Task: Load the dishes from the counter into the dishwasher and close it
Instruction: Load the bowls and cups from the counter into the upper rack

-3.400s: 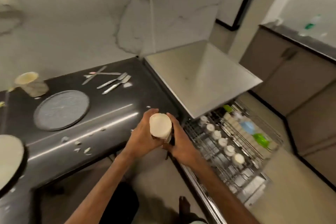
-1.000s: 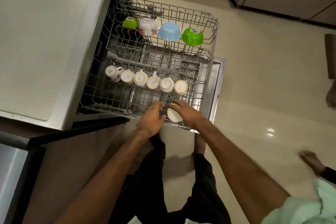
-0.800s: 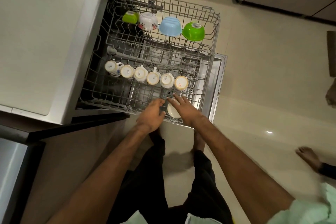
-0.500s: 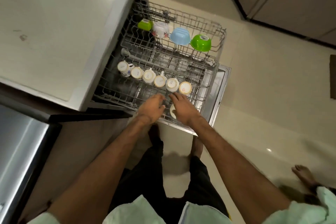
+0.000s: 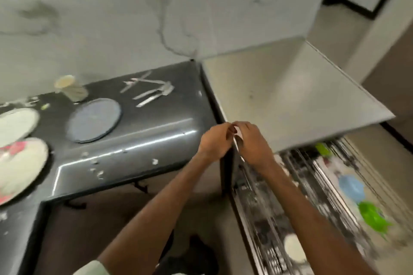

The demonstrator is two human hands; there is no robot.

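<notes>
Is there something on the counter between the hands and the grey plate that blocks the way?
Nothing visible does. Between the left hand, the right hand and the grey plate lies only bare dark counter. The cutlery lies farther back, and the cup stands behind the plate.

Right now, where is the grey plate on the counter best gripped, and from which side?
Grip the grey plate at its near rim, coming from the front edge of the counter. It lies flat, so little can get under it; sliding that rim past the edge first should allow a pinch.
</notes>
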